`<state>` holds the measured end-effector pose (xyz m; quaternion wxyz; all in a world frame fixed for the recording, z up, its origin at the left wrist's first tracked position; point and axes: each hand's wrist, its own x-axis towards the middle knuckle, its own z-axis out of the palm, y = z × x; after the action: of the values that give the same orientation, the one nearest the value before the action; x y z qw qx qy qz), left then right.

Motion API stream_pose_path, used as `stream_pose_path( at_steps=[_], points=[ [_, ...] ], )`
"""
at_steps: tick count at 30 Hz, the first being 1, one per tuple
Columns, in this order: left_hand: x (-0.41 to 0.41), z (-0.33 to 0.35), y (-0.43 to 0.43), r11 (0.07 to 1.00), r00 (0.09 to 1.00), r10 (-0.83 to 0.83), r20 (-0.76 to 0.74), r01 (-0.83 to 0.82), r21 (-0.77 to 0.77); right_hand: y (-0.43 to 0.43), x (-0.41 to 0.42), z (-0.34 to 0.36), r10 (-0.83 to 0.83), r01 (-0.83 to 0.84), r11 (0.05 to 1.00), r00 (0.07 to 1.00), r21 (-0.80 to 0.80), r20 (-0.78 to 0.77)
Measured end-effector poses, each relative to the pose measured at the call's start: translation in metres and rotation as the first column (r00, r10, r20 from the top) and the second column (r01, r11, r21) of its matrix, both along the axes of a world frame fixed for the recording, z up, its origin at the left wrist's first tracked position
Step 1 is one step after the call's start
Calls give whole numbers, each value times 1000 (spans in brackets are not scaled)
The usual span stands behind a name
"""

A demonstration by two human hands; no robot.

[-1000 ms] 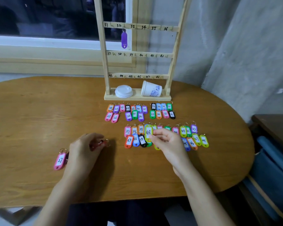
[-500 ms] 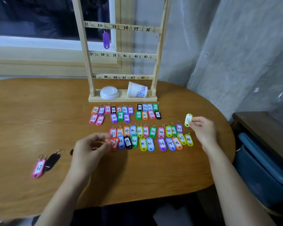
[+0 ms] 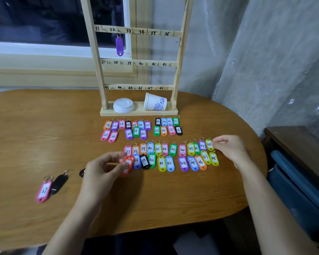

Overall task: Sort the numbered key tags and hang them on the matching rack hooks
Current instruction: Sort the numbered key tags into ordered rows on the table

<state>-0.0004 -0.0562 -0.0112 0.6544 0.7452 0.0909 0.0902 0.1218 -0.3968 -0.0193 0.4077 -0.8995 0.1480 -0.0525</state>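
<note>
R hand (image 3: 230, 150) had moved lime 48 tag (image 3: 209, 144) to the row's far end, fingers pinching it, L hand (image 3: 103, 172) gripping a red tag (image 3: 127, 163); sorting nearly done

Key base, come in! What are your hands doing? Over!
Left hand holds red tag. Right hand pinches yellow 48 tag at row's end. One purple tag on rack; cup lies on its base.
</note>
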Motion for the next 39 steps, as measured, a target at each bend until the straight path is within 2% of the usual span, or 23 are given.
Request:
stream_pose_path(
  at_steps=[5,8,12,16,22,26,39],
  points=[
    [-1,2,-2,997,999,30,-20,-32,-64,27,-26,19,41,-36,999,991,-41,129],
    [-1,7,-7,990,998,52,-29,-55,-126,69,-47,26,178,-185,982,968,23,180],
    [-4,12,-6,991,998,50,-25,-53,-120,133,-78,22,383,-407,912,891,56,243],
    [-11,15,0,995,998,58,-12,-59,-85,180,-97,15,485,-523,847,832,91,269],
    [-17,10,12,998,999,51,5,-51,-44,203,-108,8,496,-534,840,829,100,257],
    [-20,10,19,998,999,48,2,-48,-32,206,-108,6,477,-524,836,840,161,258],
    [-29,1,88,928,962,252,103,-270,256,202,-110,5,416,-473,821,879,320,232]
  ],
)
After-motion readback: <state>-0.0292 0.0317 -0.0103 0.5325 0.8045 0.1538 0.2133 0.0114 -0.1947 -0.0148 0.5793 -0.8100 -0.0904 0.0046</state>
